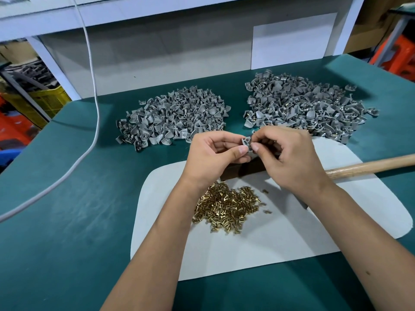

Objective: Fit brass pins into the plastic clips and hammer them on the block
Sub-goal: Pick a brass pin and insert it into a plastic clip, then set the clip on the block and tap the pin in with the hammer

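Observation:
A grey plastic clip [247, 142] is held up between both hands above the white mat [269, 232]. My left hand [215, 153] pinches its left side with thumb and fingers. My right hand [285, 153] pinches its right side, fingers curled; whether a pin sits between them is hidden. A heap of brass pins [226, 207] lies on the mat under my wrists. A dark block [242, 170] shows below my hands, mostly covered. The hammer's wooden handle [370, 166] lies at the right; its head is hidden behind my right hand.
Two heaps of grey clips lie on the green table [78, 221]: one at centre left [175, 117], one at the right [307, 106] with brass showing in some. A white cable [94, 122] crosses the left side. A grey back panel stands behind.

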`<action>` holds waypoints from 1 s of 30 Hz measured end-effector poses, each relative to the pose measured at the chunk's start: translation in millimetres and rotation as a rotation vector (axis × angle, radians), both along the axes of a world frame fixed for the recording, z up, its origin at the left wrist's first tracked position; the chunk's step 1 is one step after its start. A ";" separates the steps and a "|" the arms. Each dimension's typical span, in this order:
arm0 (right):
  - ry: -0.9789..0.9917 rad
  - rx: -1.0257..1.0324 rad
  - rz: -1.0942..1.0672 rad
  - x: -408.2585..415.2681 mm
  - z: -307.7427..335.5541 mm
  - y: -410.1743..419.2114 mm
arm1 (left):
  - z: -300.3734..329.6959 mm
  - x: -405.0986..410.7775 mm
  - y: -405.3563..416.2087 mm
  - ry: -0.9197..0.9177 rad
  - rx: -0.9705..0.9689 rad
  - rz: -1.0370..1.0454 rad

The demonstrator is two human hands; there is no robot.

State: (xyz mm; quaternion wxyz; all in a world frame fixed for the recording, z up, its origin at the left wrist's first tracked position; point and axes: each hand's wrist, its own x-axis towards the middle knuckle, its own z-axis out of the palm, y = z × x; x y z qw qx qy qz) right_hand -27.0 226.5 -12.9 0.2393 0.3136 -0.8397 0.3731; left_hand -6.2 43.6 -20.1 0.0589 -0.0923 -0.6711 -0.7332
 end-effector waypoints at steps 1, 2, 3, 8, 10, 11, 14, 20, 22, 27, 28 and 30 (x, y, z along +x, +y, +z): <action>-0.003 0.005 -0.002 -0.3 0.2 0.3 | 0.6 0.5 0.3 0.001 -0.005 0.001; -0.004 0.009 -0.005 -0.5 0.2 0.6 | 1.1 0.9 0.5 0.007 -0.014 0.004; -0.003 0.015 -0.007 -0.5 0.5 1.2 | 1.2 1.1 1.2 0.019 -0.027 0.008; -0.023 0.055 0.020 -0.2 10.5 5.6 | -1.5 0.0 6.5 0.144 -0.249 0.155; -0.113 0.086 0.017 -3.5 20.6 15.5 | -4.3 -1.6 7.5 0.197 -0.433 0.260; -0.175 0.127 0.009 -6.8 25.8 25.1 | -5.5 -2.3 7.3 0.206 -0.518 0.287; -0.361 0.386 -0.003 -19.4 39.8 67.4 | -8.7 -5.5 2.0 0.164 -0.653 0.315; -0.714 0.581 0.102 -17.8 31.3 106.6 | -8.9 -6.9 -0.2 0.116 -0.607 0.324; -0.672 0.587 0.092 -16.6 22.9 102.2 | -8.9 -6.9 0.4 0.104 -0.603 0.305; -0.760 0.456 0.256 -14.2 32.2 101.4 | -10.2 -8.5 0.6 0.062 -0.607 0.247; -0.793 0.364 0.296 -12.9 38.4 100.5 | -10.5 -9.1 0.5 0.053 -0.603 0.240; -0.733 0.198 0.319 -12.8 51.8 92.1 | -11.0 -10.2 0.2 0.043 -0.597 0.234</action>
